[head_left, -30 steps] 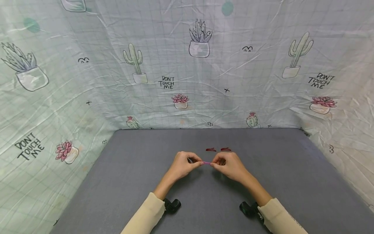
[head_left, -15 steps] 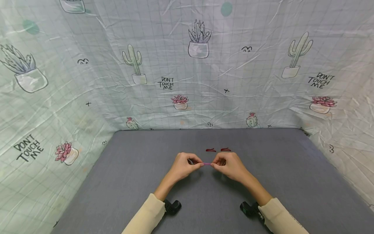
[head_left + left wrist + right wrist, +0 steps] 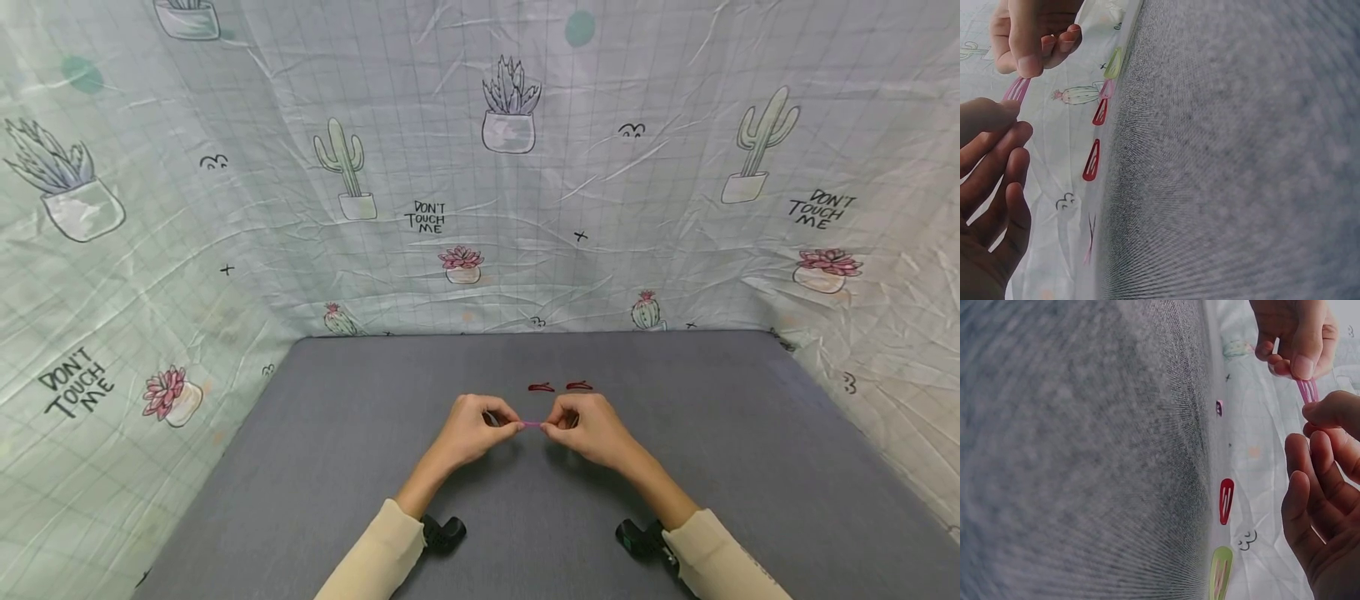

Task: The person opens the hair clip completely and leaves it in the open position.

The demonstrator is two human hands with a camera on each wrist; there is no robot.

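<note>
A pink snap hair clip (image 3: 532,424) spans the small gap between my two hands, over the grey table. My left hand (image 3: 472,429) pinches one end of it between thumb and forefinger. The opposite end is pinched the same way by my right hand (image 3: 591,429). In the left wrist view the slotted middle of the pink clip (image 3: 1016,91) shows between the fingertips; both its ends are covered. Curled loosely, the other fingers of my left hand (image 3: 997,181) touch nothing. Two red hair clips (image 3: 542,387) (image 3: 579,385) lie just beyond the hands.
A green hair clip (image 3: 1113,64) and another pink one (image 3: 1107,89) lie near the red clips in the left wrist view. A small purple and dark piece (image 3: 1219,408) appears in the right wrist view. Printed cloth (image 3: 510,225) hangs behind the grey table (image 3: 360,392).
The head view has tilted up slightly, so everything sits a little lower in it. Both hands keep their pinch on the pink hair clip, nearly still.
</note>
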